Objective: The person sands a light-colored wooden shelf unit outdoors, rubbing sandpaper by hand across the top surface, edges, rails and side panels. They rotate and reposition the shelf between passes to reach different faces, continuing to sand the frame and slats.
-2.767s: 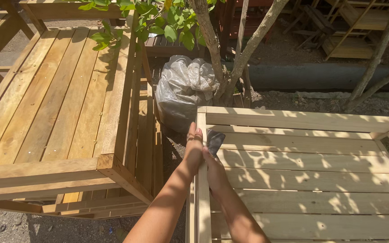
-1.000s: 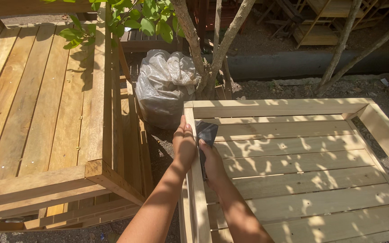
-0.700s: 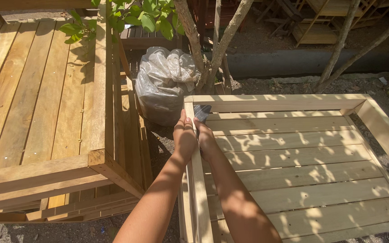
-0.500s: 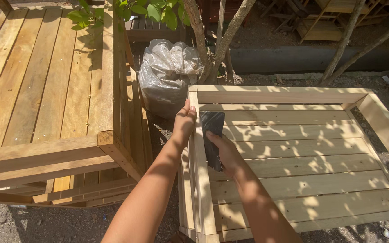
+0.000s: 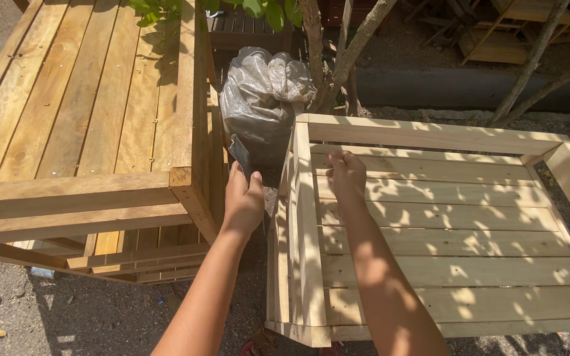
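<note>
My left hand (image 5: 243,201) is closed around a dark sheet of sandpaper (image 5: 239,155), held in the gap between the two wooden crates, just left of the pale crate's left rail (image 5: 303,217). My right hand (image 5: 347,178) rests with curled fingers on a slat inside the pale slatted crate (image 5: 470,224), close to its far left corner. Nothing is in that hand.
A darker, larger wooden crate (image 5: 80,132) stands to the left. A grey plastic bag (image 5: 262,99) sits behind the gap, against thin tree trunks (image 5: 338,59). Gravel ground (image 5: 100,316) lies below. Stacked wooden frames (image 5: 516,26) are in the background.
The sandpaper went from my right hand on the pale crate's rail into my left hand, which moved outside the crate to the left. My right hand now rests on a slat inside.
</note>
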